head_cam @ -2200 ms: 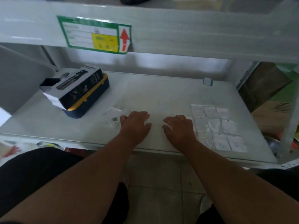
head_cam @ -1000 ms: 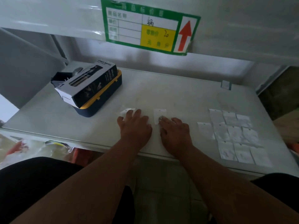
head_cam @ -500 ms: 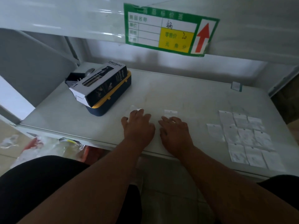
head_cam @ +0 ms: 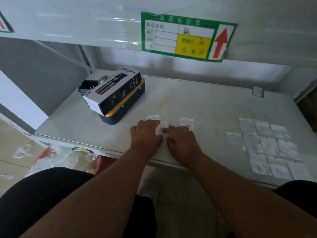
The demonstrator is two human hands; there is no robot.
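- The person is working a small white packet (head_cam: 161,128) between both hands at the front middle of the shelf (head_cam: 197,100). I am judging this to be the step of picking up or straightening one packet before it is laid out.
- The left hand (head_cam: 145,136) is holding the packet, with its fingers curling over the packet's left side.
- The right hand (head_cam: 183,141) is lying palm down with its fingertips (head_cam: 167,130) touching the packet's right edge. Whether it is pinching the packet or only steadying it, I cannot tell.
- The packet is looking creased and is sitting tilted. Its long axis is running on a diagonal from near left to far right, and its far end is pointing toward the back of the shelf.
- A flat packet (head_cam: 187,123) is lying just beyond the right hand, with its long axis running front to back and its punched end facing the back.
- A scrap of white wrapper (head_cam: 153,117) is lying just past the left hand's fingers.
- A grid of laid-out packets (head_cam: 267,146) is sitting well apart to the right, with all of them lying the same front-to-back way.
- The next move is probably calling for flattening the packet, turning it square to the shelf edge and setting it down beside the flat one without overlapping it.
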